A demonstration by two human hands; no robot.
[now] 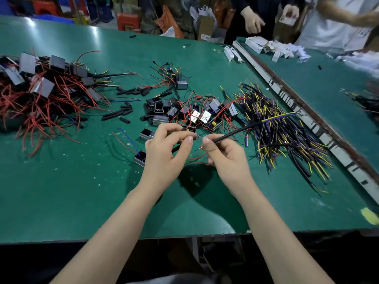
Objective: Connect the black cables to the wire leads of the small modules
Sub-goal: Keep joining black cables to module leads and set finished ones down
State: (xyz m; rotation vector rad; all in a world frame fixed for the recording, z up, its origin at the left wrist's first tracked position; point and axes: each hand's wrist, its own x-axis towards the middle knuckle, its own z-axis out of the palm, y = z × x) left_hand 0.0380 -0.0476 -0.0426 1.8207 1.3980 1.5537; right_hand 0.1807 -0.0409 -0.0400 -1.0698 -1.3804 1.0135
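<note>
**A:** What fills the view, biggest thing first?

**B:** A green counter (102, 191) spans the scene. At far left lies a large heap of grey modules with red leads (37, 93); it appears to be finished or sorted stock, though I cannot tell which. At right lies a wide pile of black cables (287, 140) with yellow and blue cores, too tangled to count. In the middle sits a smaller cluster of modules (194, 113), perhaps a dozen, with loose black sleeve pieces (123, 113) scattered to its left.

**A:** And the hands?

**B:** Both meet near the centre. The left hand (164, 152) pinches a thin wire lead (197, 136) between thumb and fingers, other fingers curled. The right hand (223, 158) pinches one black cable (235, 134) near its stripped end, and the cable trails away to the far right. The two bare ends sit just beside each other between the fingertips; whether they are twisted together yet is too small to tell.

**A:** How far along is the work?

**B:** I judge it midway through a single join. Two modules (143, 146) lie just left of the left hand, one of them partly hidden. The big cable pile suggests many joins remain.

**A:** Anyone else?

**B:** Two other people stand at the far right edge, handling small white parts (272, 50).
</note>
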